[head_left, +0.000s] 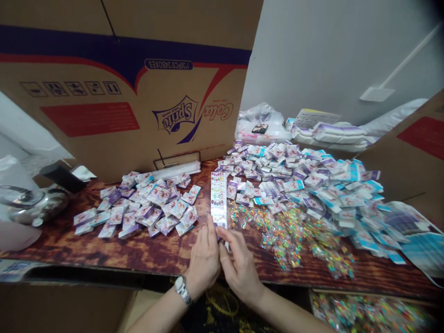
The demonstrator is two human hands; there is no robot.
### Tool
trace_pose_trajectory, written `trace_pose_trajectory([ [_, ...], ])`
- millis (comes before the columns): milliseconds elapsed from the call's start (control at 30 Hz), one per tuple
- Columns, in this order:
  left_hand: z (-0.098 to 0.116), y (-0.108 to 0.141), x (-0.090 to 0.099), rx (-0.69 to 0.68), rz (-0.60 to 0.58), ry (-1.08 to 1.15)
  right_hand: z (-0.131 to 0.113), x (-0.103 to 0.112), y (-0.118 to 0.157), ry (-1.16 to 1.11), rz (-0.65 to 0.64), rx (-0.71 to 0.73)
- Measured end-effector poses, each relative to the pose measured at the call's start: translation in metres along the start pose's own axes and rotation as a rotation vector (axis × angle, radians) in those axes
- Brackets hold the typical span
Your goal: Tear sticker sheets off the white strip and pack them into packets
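Note:
A long strip of colourful stickers lies on the brown marbled table, its near end at my fingers. My left hand, with a watch on the wrist, rests beside the strip's near end, fingers together and pointing forward. My right hand has its thumb and index finger closed at the strip's near end, touching the left hand. What lies between the hands is mostly hidden. Small white and purple boxes are piled to the left. Clear bags of coloured candy lie to the right.
A large cardboard carton stands behind the left pile. More small boxes are heaped at the right, beside another carton. A metal kettle sits far left. Plastic bags lie at the back. Candy bags fill a box below.

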State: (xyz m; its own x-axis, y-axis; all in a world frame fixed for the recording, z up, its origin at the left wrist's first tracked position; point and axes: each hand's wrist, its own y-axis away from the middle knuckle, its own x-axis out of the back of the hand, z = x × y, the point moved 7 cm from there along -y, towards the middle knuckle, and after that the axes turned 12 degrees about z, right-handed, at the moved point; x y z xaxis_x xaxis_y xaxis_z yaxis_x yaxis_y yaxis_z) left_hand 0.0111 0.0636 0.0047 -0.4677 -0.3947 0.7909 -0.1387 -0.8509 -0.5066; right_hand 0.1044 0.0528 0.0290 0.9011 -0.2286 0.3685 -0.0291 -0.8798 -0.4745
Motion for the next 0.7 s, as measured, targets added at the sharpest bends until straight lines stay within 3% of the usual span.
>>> trace_pose_trajectory([
  [100,-0.019,-0.011,0.01,-0.062,0.012,-0.066,0.016,-0.007,-0.01,-0.099,-0.149,-0.113],
  [167,-0.046,-0.029,0.028,-0.065,0.06,-0.183,0.034,-0.004,-0.025,-0.082,-0.168,-0.135],
  [267,-0.095,-0.064,0.062,0.03,0.174,-0.36,0.06,0.003,-0.054,0.089,-0.128,-0.013],
  [367,-0.107,-0.082,0.08,-0.001,0.308,-0.376,0.083,-0.008,-0.078,0.301,-0.243,0.152],
  [433,-0.09,-0.075,0.068,-0.085,0.296,-0.279,0.096,-0.022,-0.088,0.45,-0.38,0.251],
  [533,-0.044,-0.039,0.019,-0.283,0.049,-0.105,0.11,-0.042,-0.098,0.582,-0.527,0.336],
  [633,-0.015,0.0,-0.023,-0.377,-0.161,-0.037,0.114,-0.052,-0.1,0.593,-0.569,0.367],
  [700,-0.011,0.012,-0.035,-0.379,-0.207,-0.013,0.115,-0.054,-0.097,0.599,-0.567,0.379],
])
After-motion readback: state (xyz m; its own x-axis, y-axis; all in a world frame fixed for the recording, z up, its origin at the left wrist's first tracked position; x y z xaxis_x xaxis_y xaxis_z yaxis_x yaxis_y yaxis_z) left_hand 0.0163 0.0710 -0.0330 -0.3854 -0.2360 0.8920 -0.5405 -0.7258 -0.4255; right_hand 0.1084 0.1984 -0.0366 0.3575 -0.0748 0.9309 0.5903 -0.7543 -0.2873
